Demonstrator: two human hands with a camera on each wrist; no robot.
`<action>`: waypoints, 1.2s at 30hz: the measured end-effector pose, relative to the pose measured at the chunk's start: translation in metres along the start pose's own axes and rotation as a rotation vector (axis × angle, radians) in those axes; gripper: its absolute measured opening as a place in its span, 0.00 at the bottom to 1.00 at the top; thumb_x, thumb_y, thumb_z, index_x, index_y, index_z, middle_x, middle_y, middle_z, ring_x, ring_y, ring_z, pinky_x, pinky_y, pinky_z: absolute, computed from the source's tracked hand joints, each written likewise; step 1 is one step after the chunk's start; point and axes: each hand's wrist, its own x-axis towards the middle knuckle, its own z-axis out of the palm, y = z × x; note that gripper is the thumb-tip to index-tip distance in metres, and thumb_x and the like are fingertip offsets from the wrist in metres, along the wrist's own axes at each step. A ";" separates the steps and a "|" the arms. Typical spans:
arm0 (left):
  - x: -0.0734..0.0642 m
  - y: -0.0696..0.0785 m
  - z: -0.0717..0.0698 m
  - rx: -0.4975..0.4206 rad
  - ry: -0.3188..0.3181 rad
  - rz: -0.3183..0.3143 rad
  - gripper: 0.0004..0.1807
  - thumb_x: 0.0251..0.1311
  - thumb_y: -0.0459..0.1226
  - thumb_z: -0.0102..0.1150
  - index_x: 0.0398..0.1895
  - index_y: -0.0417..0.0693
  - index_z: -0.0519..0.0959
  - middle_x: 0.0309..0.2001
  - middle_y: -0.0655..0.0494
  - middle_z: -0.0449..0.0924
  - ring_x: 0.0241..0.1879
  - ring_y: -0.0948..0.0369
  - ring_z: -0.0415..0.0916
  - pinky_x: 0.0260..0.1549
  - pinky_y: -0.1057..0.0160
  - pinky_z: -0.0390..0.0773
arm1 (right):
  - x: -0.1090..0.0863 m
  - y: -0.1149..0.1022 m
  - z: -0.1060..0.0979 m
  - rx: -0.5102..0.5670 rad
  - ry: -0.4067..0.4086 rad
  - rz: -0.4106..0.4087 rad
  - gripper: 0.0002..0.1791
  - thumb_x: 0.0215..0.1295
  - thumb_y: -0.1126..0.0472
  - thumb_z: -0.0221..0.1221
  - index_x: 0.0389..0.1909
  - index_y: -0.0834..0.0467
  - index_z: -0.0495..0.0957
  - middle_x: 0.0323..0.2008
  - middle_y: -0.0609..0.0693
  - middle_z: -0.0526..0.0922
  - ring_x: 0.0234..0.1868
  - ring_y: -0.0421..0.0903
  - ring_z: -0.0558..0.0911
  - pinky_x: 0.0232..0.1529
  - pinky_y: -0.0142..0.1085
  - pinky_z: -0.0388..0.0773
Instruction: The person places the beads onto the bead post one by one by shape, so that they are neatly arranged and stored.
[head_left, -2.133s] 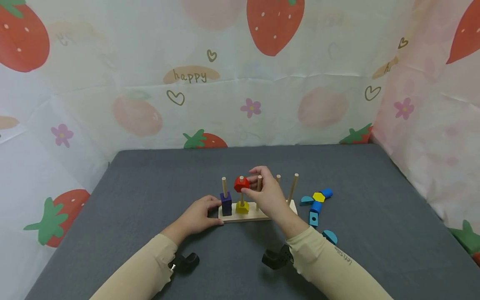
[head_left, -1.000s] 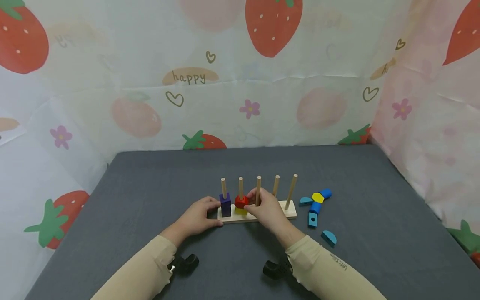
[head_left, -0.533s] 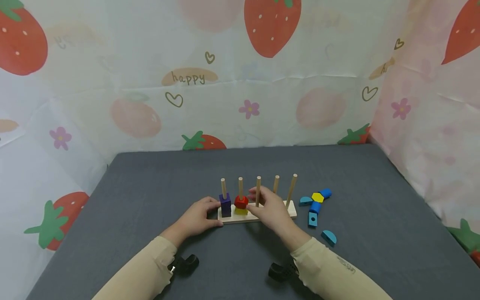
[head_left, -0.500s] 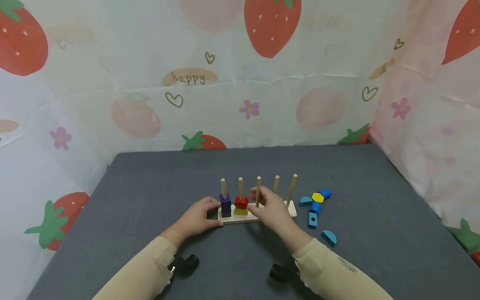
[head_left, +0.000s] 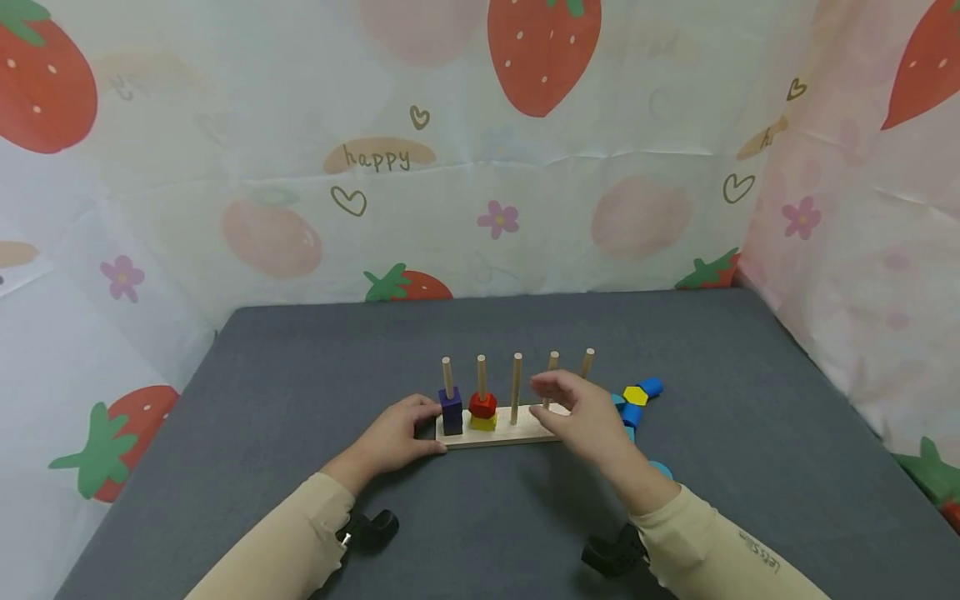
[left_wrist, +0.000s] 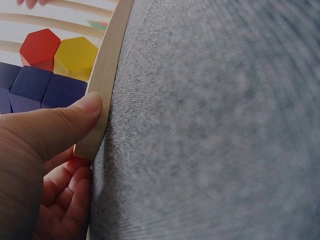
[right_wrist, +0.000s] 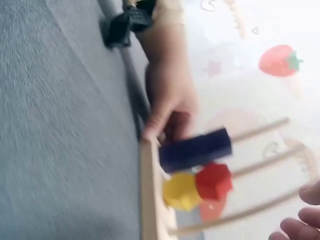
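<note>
My left hand [head_left: 397,429] grips the left end of a wooden peg board [head_left: 498,438]. In the left wrist view its thumb [left_wrist: 75,120] presses the board's side while the other fingers curl at the end. Dark purple blocks [head_left: 452,412] are stacked on the leftmost peg, right by this hand. On the second peg a red block [head_left: 483,406] sits on top of a yellow block [head_left: 484,423]. My right hand [head_left: 588,417] hovers over the right part of the board, fingers loosely bent and holding nothing. It hides part of the two rightmost pegs.
Right of the board, partly behind my right hand, lie loose blocks: a yellow hexagon [head_left: 636,395], blue pieces [head_left: 651,387] and light blue ones [head_left: 662,469]. The grey tabletop [head_left: 337,350] meets a strawberry-print cloth [head_left: 420,233] at the back and sides.
The red block went down the second peg onto the yellow one, guided by my right hand. That hand then let go and moved right. My left hand stayed at the board's end.
</note>
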 end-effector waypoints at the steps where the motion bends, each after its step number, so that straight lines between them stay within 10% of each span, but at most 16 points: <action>1: 0.000 0.000 0.000 0.002 -0.001 -0.002 0.28 0.45 0.44 0.70 0.51 0.42 0.77 0.45 0.54 0.74 0.47 0.58 0.72 0.50 0.55 0.71 | -0.001 0.001 -0.006 -0.001 0.010 -0.007 0.18 0.56 0.62 0.63 0.49 0.57 0.76 0.46 0.51 0.80 0.50 0.48 0.77 0.52 0.45 0.72; 17: 0.000 0.000 0.000 -0.007 -0.005 -0.028 0.29 0.45 0.44 0.70 0.52 0.42 0.77 0.45 0.55 0.74 0.47 0.58 0.72 0.51 0.55 0.70 | 0.005 0.049 -0.069 -0.206 0.123 0.118 0.07 0.62 0.57 0.58 0.36 0.56 0.77 0.36 0.51 0.80 0.38 0.49 0.76 0.39 0.43 0.74; 36: 0.000 0.000 -0.001 -0.013 -0.010 -0.032 0.28 0.45 0.44 0.70 0.52 0.44 0.77 0.45 0.55 0.73 0.46 0.59 0.72 0.50 0.55 0.70 | 0.027 0.117 -0.108 -0.380 -0.154 0.217 0.17 0.61 0.60 0.58 0.50 0.61 0.75 0.35 0.54 0.77 0.33 0.48 0.74 0.32 0.39 0.72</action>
